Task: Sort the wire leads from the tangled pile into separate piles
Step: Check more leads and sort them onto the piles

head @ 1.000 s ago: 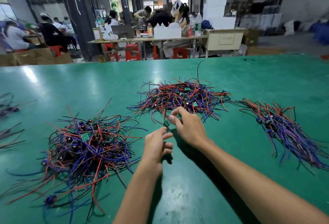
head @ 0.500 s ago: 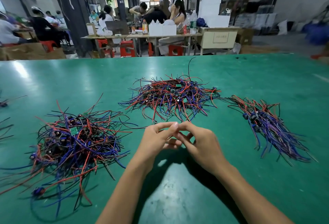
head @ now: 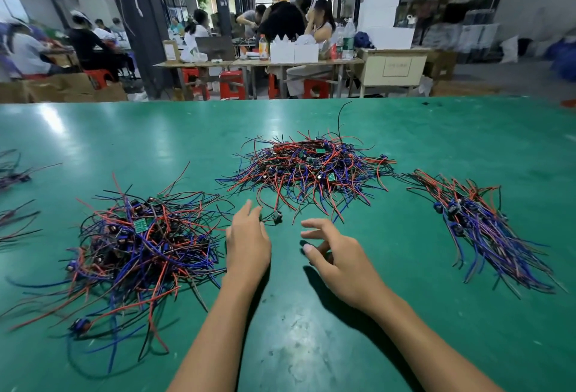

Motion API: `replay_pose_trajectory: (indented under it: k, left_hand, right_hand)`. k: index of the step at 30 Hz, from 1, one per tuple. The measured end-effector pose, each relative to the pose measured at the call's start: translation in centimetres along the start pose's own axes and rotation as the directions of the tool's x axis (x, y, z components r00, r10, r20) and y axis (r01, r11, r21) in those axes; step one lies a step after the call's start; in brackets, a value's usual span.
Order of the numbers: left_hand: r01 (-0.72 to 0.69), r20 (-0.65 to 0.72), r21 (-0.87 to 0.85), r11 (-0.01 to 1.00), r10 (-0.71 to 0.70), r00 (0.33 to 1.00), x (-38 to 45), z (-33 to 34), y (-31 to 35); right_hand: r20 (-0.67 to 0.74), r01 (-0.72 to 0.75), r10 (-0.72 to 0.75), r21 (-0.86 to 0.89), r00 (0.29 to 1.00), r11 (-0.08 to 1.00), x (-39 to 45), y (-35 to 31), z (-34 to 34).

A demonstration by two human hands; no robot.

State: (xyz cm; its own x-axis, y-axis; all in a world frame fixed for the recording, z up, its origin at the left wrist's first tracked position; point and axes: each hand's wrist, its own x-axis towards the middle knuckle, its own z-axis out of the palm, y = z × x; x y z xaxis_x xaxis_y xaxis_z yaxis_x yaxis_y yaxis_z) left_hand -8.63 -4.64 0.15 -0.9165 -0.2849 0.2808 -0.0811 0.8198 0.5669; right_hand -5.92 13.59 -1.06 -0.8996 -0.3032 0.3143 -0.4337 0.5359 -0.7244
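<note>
Nearest: two bare forearms reach in over the green table [head: 311, 345]. Left hand [head: 247, 242] lies palm down, fingers straight and together, tips at a small black component w/ thin black leads [head: 274, 216] just beyond; whether it actually touches can't be told. Right hand [head: 336, 254] hovers just beside, fingers loosely curled and spread, thumb out, holding nothing visible.

Left of the hands: big tangled pile [head: 137, 245] of red, blue and black wire leads w/ small green circuit boards and dark round parts mixed in; leads splay toward the near edge. Right side, well apart: sorted pile [head: 486, 229], mostly blue/purple w/ some red, leads lying roughly parallel, slanting toward near right.

Beyond the hands, mid-table: third pile [head: 311, 170], red/blue/black, flat and spread, w/ green boards on top and one black wire sticking up. Far left edge: a few more loose leads [head: 15, 173], partly cut off.

Background: people seated at worktables [head: 258, 62] on red stools [head: 232, 83], white boxes, bottles, cream cabinet [head: 394, 68] w/ a label, writing too small to read.
</note>
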Motion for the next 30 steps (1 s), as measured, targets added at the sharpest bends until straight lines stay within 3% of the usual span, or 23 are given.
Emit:
replay_pose_trajectory:
  k: [6, 8, 10, 12, 14, 16, 18, 24, 27, 30]
  left_hand:
    - [-0.007, -0.076, 0.187, 0.982, 0.022, 0.997, 0.2, -0.3, -0.1]
    - [-0.002, -0.079, 0.178, 0.984, 0.016, 0.997, 0.1, -0.3, 0.0]
    - [0.029, -0.1, 0.042, 0.999, -0.024, 0.995, -0.2, -0.4, 0.2]
    - [0.062, -0.112, -0.213, 0.975, -0.088, 0.99, -0.2, -0.6, 0.7]
    - [0.1, -0.068, -0.493, 0.864, -0.153, 0.986, -0.2, -0.9, 1.4]
    - [0.153, 0.014, -0.66, 0.735, -0.192, 0.981, -0.1, -1.4, 2.0]
    - [0.127, 0.036, -0.693, 0.709, -0.141, 0.989, -0.3, -1.9, 2.3]
    - [-0.164, -0.022, -0.62, 0.767, 0.192, 0.981, -1.9, -3.5, 3.5]
    - [-0.098, 0.086, -0.765, 0.637, 0.253, 0.964, -2.2, -3.8, 3.9]
    - [0.025, 0.177, -0.86, 0.51, 0.251, 0.952, -2.4, -4.0, 4.3]
  right_hand:
    - [0.029, -0.013, 0.013, 0.005, 0.999, 1.0, 0.3, 0.4, 0.1]
    - [0.029, -0.019, 0.018, 0.02, 0.999, 1.0, 0.4, 0.5, 0.0]
    - [0.025, -0.026, 0.025, 0.039, 0.999, 0.999, 0.5, 0.6, 0.0]
    - [0.02, -0.031, 0.03, 0.052, 0.999, 0.998, 0.5, 0.7, -0.1]
    - [0.02, -0.039, 0.038, 0.065, 0.999, 0.997, 0.5, 0.6, -0.1]
    - [0.019, -0.043, 0.042, 0.075, 0.999, 0.996, 0.5, 0.6, -0.2]
    - [0.009, -0.058, 0.058, 0.102, 0.998, 0.993, 0.5, 0.6, -0.2]
    - [-0.082, -0.085, 0.116, 0.309, 0.99, 0.947, 0.7, 0.3, -0.3]
    - [-0.114, -0.063, 0.106, 0.328, 0.988, 0.942, 0.8, 0.0, -0.4]
    - [-0.182, -0.022, 0.063, 0.217, 0.981, 0.976, 0.8, 0.1, -0.5]
